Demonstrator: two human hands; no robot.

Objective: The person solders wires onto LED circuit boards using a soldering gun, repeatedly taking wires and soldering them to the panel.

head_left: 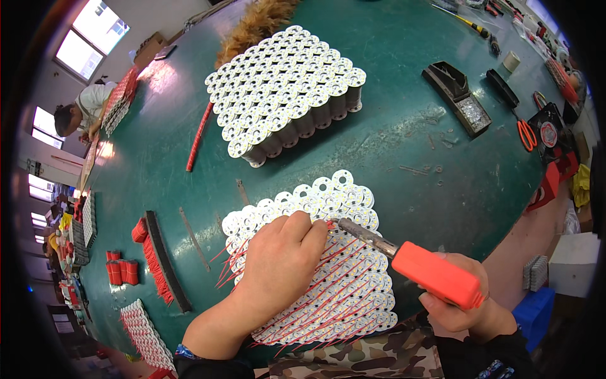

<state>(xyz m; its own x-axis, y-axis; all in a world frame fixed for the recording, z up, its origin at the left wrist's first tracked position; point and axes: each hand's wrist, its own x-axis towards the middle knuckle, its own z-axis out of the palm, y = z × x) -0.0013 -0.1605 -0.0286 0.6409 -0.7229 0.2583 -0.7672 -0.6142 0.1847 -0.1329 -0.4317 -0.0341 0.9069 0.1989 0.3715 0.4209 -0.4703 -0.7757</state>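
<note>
Fingers of the left hand (282,262) are curled together and pressed down on a red wire (329,225) at the upper edge of a sheet of round white LED boards (328,252), the fingertips (315,228) being set just beside the joint. The right hand (464,303) is clamped around the orange handle of a soldering iron (404,258), whose metal tip is brought to the wire end close to those fingertips. The joint is judged best made with the wire kept flat against its pad, the tip held steady and brief, and the fingers kept clear of the hot barrel.

The boards are seen laid edge to edge near the front of the green table (391,95), many already fitted with thin red leads that fan out toward the lower left. Whether solder is flowing cannot be told.

Farther back, stacks of finished discs (287,88) are stood in rows. To the left lie bundles of red wire (151,252); to the right, a black tray (457,95) and orange-handled scissors (526,132).
</note>
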